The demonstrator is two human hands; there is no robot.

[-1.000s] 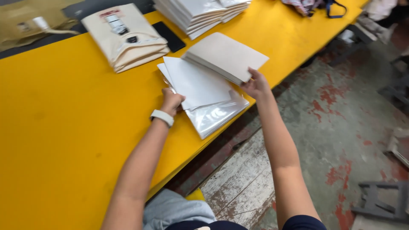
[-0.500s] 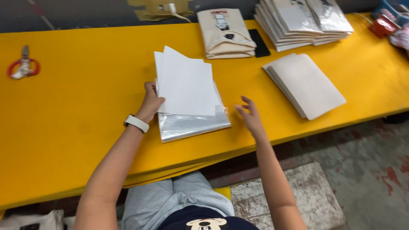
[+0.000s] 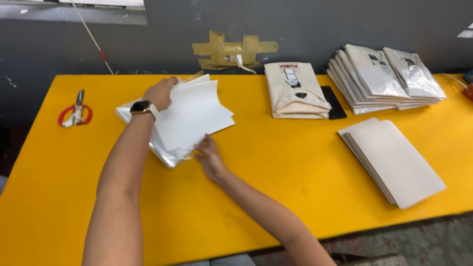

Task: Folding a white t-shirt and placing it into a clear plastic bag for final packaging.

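Observation:
My left hand, with a watch on its wrist, grips the far edge of a fanned bunch of white card sheets that lies over a pile of clear plastic bags on the yellow table. At the near right corner of that pile, the fingertips of my right hand touch the bags and the lowest sheet.
Red-handled scissors lie at the far left. A folded beige garment and a black phone sit at the back middle. Several bagged garments are stacked at the back right. A stack of white cards lies on the right.
The view has swung left and the sheets and bags now lie further left on the table. My left hand moved to their far edge; my right hand came in to the pile's near corner.

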